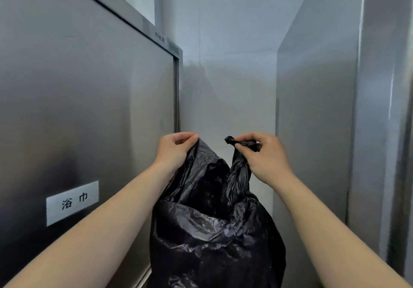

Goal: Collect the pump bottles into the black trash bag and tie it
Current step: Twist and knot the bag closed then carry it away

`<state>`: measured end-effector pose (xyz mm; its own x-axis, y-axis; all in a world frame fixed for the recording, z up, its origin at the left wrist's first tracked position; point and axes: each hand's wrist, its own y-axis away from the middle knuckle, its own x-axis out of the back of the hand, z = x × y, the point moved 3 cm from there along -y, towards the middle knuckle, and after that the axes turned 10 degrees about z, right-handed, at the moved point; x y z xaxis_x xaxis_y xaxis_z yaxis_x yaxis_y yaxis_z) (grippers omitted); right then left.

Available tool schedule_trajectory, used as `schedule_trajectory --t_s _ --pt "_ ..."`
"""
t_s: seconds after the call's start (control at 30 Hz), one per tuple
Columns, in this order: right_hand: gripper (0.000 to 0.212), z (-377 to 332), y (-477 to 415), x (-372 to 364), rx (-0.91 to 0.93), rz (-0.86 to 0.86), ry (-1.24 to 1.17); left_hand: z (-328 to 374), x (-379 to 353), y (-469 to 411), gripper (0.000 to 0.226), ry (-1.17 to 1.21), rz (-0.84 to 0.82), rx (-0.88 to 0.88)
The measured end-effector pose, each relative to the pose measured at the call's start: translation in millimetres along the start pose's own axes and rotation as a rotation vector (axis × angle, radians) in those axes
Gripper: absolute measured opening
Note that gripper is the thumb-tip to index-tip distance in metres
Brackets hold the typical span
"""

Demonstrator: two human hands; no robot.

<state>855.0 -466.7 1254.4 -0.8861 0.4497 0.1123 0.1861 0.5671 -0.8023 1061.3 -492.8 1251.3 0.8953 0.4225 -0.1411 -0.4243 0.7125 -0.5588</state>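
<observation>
A bulging black trash bag (214,232) hangs in front of me, held up by its two top corners. My left hand (173,151) pinches the left corner of the rim. My right hand (263,156) grips the right corner, which is twisted into a thin strand with its tip sticking out to the left of my fingers. The two corners are apart, with the bag's mouth sagging between them. No pump bottles show; the bag's contents are hidden.
A stainless steel cabinet door (89,109) with a white label (72,201) stands close on my left. Another steel cabinet (335,109) rises on the right. A pale wall (223,75) closes the narrow gap ahead.
</observation>
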Motion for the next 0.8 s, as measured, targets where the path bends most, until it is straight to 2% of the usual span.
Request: schedule_trajectory --t_s 0.3,0.47,0.63,0.8 --pt "0.014 34 -77 -23 -0.026 0.195 0.126 -22 -68 -113 0.003 0.098 -0.097 -0.077" --pt "0.021 55 -103 -25 -0.005 0.286 0.161 -36 -103 -144 0.009 0.156 -0.18 -0.112" --pt "0.027 93 -113 -43 -0.046 0.312 0.135 -82 -117 -164 0.014 0.171 -0.16 -0.078" --pt "0.024 106 -153 -64 -0.07 0.273 0.13 -89 -122 -200 0.004 0.167 -0.111 -0.047"
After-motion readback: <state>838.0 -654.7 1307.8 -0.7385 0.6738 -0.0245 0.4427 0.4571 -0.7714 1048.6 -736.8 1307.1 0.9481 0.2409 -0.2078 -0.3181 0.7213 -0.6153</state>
